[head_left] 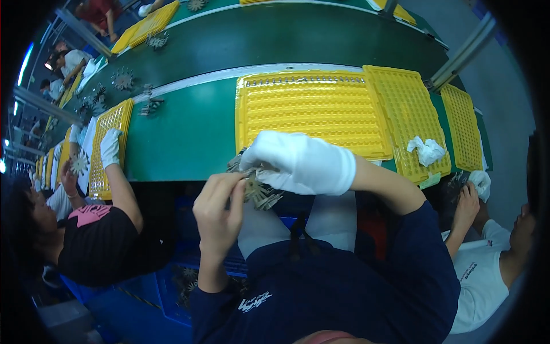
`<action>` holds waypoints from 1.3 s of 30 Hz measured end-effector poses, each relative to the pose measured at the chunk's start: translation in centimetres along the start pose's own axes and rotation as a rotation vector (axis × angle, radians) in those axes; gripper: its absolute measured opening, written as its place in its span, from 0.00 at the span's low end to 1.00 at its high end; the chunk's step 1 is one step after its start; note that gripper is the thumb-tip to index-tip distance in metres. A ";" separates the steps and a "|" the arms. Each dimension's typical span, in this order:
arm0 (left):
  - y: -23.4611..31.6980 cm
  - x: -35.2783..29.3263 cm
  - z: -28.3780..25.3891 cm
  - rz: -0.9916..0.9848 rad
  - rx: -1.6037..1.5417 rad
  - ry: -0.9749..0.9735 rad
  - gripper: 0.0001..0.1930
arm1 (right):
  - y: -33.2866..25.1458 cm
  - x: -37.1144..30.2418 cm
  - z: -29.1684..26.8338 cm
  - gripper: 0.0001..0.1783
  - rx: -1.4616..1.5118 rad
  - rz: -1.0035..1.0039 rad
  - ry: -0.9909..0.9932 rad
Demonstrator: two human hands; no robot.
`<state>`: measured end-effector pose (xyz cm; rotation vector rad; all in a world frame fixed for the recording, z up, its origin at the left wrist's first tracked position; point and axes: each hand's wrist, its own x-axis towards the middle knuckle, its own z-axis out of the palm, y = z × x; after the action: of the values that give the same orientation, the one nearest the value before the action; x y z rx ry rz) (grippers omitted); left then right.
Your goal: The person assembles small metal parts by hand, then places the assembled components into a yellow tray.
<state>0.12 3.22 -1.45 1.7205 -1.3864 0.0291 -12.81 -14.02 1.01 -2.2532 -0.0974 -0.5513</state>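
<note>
A grey, spoked metal part [262,194] is held over the lap, at the green bench's [177,135] near edge. Its rim is pinched by the bare left hand [219,207]; it is gripped from above by the curled, white-gloved right hand [303,163]. Beyond, a ridged yellow tray [240,114] is adjoined at right by a second yellow tray [401,106], on which a crumpled white glove or cloth [427,151] is laid.

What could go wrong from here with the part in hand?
The spoked metal part appears held below the green table's edge, above the lap, so a slip might drop it off the work surface. The left hand is bare, unlike the gloved right hand, so the spokes could scratch its fingers. The crumpled white item on the yellow tray could get in the way.
</note>
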 end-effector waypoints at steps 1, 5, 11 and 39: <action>-0.4 -0.1 -0.4 -0.004 0.007 0.034 0.04 | -0.2 -0.1 -1.4 0.12 -0.023 -0.058 0.071; -2.5 -1.3 -2.8 -0.255 -0.136 0.073 0.03 | 6.7 -2.2 -8.1 0.09 -0.389 0.105 0.314; -4.3 -1.2 -4.0 -0.266 -0.085 0.139 0.04 | 18.2 -11.1 -17.5 0.08 -0.886 0.598 0.124; -2.5 -1.7 -3.7 -0.212 -0.027 0.103 0.04 | 19.3 -7.7 -21.4 0.14 -1.186 0.181 -0.628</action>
<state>3.28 6.85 -1.69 1.8096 -1.1196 -0.0184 -22.76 -41.87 -3.01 -3.4623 0.1705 0.3583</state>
